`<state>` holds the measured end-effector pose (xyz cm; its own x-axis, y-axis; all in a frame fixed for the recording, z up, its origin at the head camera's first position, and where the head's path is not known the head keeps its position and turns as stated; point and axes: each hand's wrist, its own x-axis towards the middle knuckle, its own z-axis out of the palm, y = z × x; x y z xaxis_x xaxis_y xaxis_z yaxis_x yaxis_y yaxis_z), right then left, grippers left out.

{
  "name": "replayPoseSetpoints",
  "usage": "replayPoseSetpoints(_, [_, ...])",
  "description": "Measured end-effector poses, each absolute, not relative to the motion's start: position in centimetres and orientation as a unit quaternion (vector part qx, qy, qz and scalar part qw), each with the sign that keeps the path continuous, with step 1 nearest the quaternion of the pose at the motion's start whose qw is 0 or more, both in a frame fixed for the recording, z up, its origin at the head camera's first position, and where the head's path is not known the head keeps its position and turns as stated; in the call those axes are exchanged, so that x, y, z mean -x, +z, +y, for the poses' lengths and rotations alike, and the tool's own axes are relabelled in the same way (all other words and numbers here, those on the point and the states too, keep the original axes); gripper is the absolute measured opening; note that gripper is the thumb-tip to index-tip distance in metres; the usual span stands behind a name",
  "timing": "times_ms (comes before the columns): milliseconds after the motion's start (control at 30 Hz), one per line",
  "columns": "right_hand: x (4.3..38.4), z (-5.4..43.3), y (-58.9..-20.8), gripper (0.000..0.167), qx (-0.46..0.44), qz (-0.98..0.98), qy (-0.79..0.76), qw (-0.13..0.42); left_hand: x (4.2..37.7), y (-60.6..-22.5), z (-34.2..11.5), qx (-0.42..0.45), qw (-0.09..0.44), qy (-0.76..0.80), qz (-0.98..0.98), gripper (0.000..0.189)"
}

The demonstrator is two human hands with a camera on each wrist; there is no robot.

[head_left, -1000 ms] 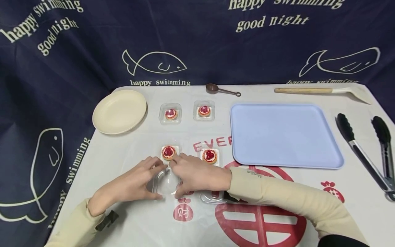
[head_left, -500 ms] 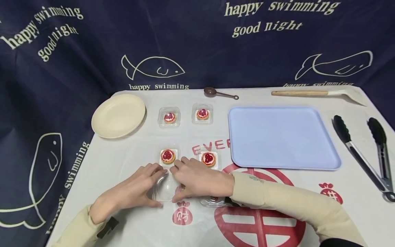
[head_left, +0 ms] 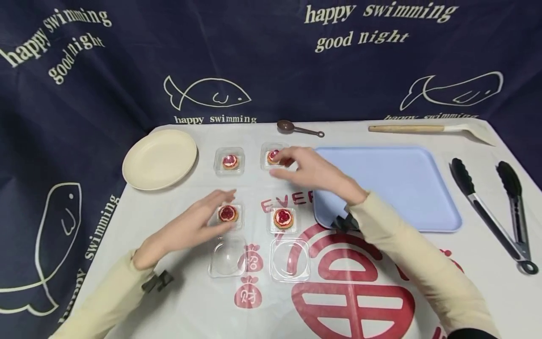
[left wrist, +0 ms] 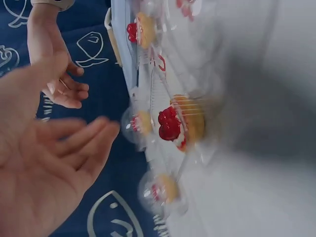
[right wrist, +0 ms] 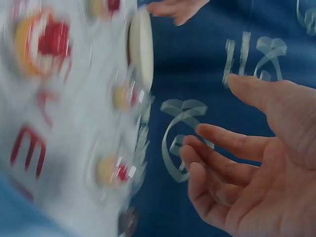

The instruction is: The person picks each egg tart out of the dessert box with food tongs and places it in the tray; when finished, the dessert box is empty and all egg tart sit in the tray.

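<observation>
My left hand [head_left: 192, 223] hovers beside the near left berry tart [head_left: 228, 213], its fingers loosely extended and nothing held. That tart sits in an uncovered clear plastic box base. In the head view my right hand [head_left: 311, 170] is raised by the far right boxed tart [head_left: 273, 156], partly covering it; the right wrist view shows its fingers relaxed and holding nothing. The near right tart [head_left: 283, 218] also lies in an uncovered base. The far left tart [head_left: 230, 161] stands under a clear domed lid. Two clear lids, the left lid [head_left: 227, 258] and the right lid [head_left: 290, 260], lie in front.
A blue tray [head_left: 398, 188] lies to the right, under my right forearm. Beyond it are a wooden-handled spatula [head_left: 406, 128] and black-tipped tongs [head_left: 491, 212]. A brown measuring spoon [head_left: 298, 128] lies at the back, a cream plate [head_left: 160, 159] at the far left.
Both hands have let go of the left clear lid, which now lies on the table. My right hand has moved up and right towards the far boxes; my left has lifted forward slightly.
</observation>
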<state>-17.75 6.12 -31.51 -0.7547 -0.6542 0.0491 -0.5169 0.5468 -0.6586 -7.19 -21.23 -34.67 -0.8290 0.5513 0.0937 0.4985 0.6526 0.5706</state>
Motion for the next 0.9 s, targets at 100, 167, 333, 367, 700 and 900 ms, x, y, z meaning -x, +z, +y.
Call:
replayPoseSetpoints(100, [20.2,7.0,-32.3,0.033,0.306,0.874,-0.366,0.088,10.2,-34.7,-20.3,-0.258,0.044,0.347,0.901,0.070])
replayPoseSetpoints(167, [21.4,7.3,-32.9,0.033,0.289,0.876,-0.376,0.082,12.2,-34.8,-19.5,-0.234,0.043,0.370,0.898,0.073])
replayPoseSetpoints(333, [23.5,7.3,-33.9,0.044,0.260,0.887,-0.369,0.096,16.4,-34.7,-17.2,-0.160,0.071,0.388,0.905,0.081])
replayPoseSetpoints(367, [23.9,7.2,-34.0,0.046,0.258,0.890,-0.362,0.101,17.1,-34.7,-16.7,-0.149,0.079,0.380,0.910,0.084])
replayPoseSetpoints(700, [26.4,5.7,-35.5,0.074,0.268,0.898,-0.304,0.168,21.6,-36.8,-13.8,-0.095,0.123,0.303,0.940,0.097])
replayPoseSetpoints(900, [27.1,5.6,-36.4,0.076,0.280,0.898,-0.295,0.168,22.3,-38.0,-12.4,-0.073,0.141,0.326,0.932,0.105])
